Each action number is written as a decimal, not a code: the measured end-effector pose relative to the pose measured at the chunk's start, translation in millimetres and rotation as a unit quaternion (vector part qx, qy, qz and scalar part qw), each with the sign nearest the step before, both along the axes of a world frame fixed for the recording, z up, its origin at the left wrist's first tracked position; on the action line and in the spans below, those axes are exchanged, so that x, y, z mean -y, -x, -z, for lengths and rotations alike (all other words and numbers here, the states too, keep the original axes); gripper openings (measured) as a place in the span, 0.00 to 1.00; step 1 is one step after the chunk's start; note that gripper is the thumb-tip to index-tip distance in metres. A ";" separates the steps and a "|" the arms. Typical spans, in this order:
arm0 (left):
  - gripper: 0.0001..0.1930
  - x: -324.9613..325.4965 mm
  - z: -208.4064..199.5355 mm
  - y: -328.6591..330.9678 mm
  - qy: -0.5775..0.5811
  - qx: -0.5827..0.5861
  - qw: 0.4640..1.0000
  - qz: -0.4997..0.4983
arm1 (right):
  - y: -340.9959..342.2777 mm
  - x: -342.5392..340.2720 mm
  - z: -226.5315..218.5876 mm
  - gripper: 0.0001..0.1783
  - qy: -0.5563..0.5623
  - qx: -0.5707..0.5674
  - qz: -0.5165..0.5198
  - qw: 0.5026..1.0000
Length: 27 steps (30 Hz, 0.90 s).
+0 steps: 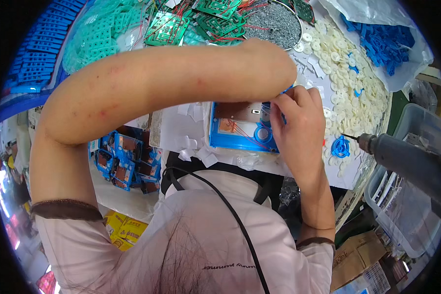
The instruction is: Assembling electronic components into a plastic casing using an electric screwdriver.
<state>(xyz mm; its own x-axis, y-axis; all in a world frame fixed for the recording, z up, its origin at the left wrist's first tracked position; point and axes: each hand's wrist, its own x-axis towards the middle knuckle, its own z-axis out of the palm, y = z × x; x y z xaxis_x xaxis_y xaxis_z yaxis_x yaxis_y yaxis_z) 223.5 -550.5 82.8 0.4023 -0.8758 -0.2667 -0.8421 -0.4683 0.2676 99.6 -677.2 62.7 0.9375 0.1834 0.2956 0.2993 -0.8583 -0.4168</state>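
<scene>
A blue plastic case (220, 142) lies on the white work surface in front of me, with a brown circuit board (237, 110), thin red wires and a round blue ring (263, 134) inside. My left forearm reaches across above it and hides its far part. The left hand (272, 66) is bent over beyond the case, its fingers out of sight. At the case's right edge, my right hand (301, 115) has thumb and fingertips pinched together. What they grip, if anything, is too small or hidden to name.
Green circuit boards (166, 28), a round tray of screws (272, 24) and white plastic discs (360, 73) cover the far side. A power screwdriver (402, 154) points in from the right, near a blue round part (340, 147). Assembled blue units (127, 159) are piled at left.
</scene>
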 end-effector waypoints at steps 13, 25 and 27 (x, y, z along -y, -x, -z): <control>0.09 14.0 -0.7 -23.5 -0.069 -0.089 0.993 -0.040 | -20.6 8.1 14.0 0.06 -0.116 -0.009 -0.013 0.993; 0.12 7.7 -14.1 -13.9 -0.043 -0.057 0.996 -0.047 | -22.6 9.1 -1.7 0.10 0.001 -0.073 -0.035 0.997; 0.12 10.2 -6.6 -13.9 -0.034 -0.055 0.996 -0.056 | -16.4 10.3 -3.7 0.12 0.027 -0.055 -0.074 0.995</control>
<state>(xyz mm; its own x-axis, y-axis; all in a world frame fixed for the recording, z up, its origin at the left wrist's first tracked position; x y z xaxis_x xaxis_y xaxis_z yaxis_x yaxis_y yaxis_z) 237.5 -560.7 89.4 0.4613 -0.8055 -0.3719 -0.7510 -0.5777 0.3198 116.0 -687.6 66.3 0.9256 0.3340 0.1780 0.3783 -0.8307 -0.4084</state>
